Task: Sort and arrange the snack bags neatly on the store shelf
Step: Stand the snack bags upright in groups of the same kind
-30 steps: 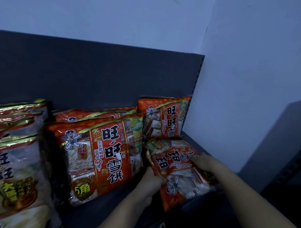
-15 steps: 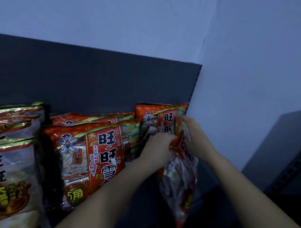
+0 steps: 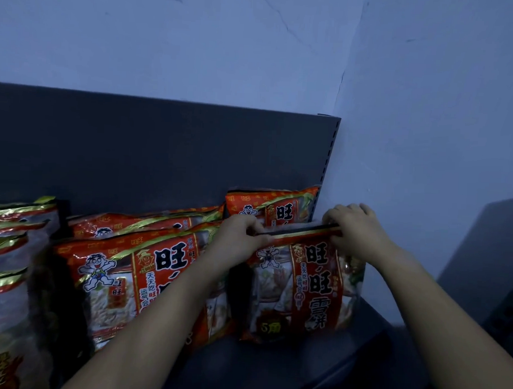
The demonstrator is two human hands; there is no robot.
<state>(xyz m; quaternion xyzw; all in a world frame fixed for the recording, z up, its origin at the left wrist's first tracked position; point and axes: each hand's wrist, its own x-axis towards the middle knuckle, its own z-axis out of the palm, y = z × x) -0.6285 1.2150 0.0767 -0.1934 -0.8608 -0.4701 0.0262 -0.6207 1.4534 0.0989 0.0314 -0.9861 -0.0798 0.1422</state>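
Observation:
A red snack bag point(image 3: 307, 286) stands upright on the dark shelf point(image 3: 272, 366) at the right end, its printed face towards me. My left hand point(image 3: 236, 237) pinches its top seam at the left corner. My right hand point(image 3: 353, 226) grips the same seam at the right corner. Directly behind it another red bag point(image 3: 272, 206) leans against the shelf's back panel. To the left, a larger red bag point(image 3: 136, 277) stands in front of a further red bag point(image 3: 149, 221).
Gold-trimmed clear bags point(image 3: 8, 261) are stacked at the far left. The dark back panel point(image 3: 163, 150) ends at a slotted upright post point(image 3: 329, 162) beside the pale wall point(image 3: 410, 170). A dark unit point(image 3: 491, 275) stands at the far right.
The bag lay flat and upside down on the shelf a second ago. Both hands lifted it, turned it over and stood it upright in front of the rear bag.

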